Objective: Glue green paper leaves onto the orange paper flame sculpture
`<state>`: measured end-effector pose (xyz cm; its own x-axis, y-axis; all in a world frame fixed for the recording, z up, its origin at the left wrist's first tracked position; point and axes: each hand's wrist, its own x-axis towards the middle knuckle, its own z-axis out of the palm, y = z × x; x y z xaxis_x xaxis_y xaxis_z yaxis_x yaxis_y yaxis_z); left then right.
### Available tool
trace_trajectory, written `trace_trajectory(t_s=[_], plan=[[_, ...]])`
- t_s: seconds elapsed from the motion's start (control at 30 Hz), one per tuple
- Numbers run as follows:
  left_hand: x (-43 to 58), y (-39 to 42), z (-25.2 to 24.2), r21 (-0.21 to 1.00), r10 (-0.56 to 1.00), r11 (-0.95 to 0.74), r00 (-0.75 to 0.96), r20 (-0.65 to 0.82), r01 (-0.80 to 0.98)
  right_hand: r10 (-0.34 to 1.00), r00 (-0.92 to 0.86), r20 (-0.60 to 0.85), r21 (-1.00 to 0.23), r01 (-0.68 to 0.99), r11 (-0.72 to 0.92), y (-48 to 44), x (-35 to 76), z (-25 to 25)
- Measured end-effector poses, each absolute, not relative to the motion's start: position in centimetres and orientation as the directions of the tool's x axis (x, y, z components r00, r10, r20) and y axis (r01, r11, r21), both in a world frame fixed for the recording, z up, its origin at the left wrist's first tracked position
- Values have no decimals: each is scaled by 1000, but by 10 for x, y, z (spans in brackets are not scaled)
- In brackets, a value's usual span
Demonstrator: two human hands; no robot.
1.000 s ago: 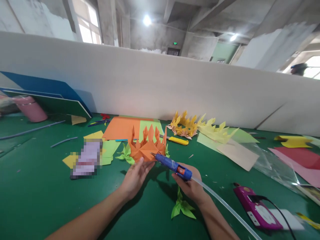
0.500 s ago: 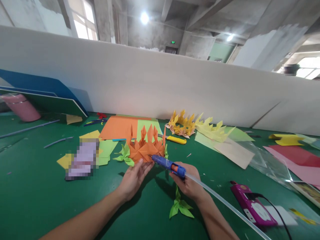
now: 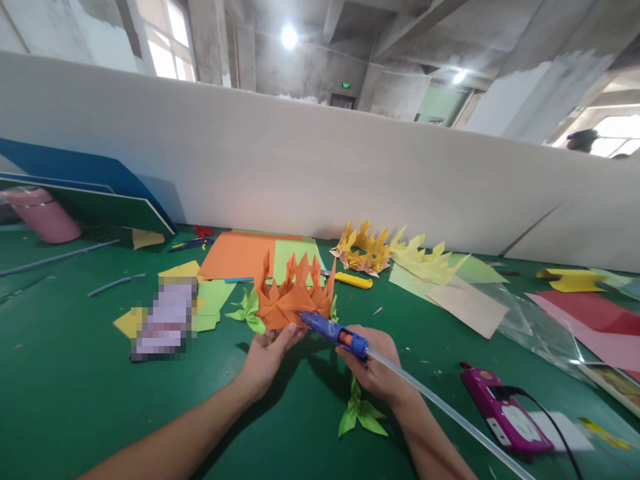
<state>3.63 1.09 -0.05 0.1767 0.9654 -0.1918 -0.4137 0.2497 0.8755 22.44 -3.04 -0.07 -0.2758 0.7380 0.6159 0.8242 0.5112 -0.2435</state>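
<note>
One orange paper crown (image 3: 287, 303) sits in my left hand (image 3: 267, 360), pinched at its lower edge above the green counter (image 3: 280, 433); my right hand (image 3: 377, 367) is wrapped around a blue glue gun (image 3: 325, 327), its nozzle (image 3: 305, 317) at the crown's front, though I cannot tell if they touch. Green paper leaves (image 3: 358, 415) lie near that hand.

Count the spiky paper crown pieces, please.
3: the orange piece in the left hand, the golden piece before the white partition, the pale yellow piece beside it.
</note>
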Motion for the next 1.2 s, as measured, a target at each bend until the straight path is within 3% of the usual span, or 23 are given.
trace_trajectory(t_s=[0.43, 0.83, 1.2], plan=[[36, 10, 1, 867, 974, 223, 145, -176, -445, 729, -238, 642, -234, 845, 481, -31, 227, 2], [36, 12, -5, 844, 969, 235, 179, -168, -481, 678, -320, 662, -260, 750, 608, -30, 225, -4], [37, 14, -9, 852, 969, 234, 184, -166, -468, 670, -333, 663, -163, 809, 564, -30, 224, -3]])
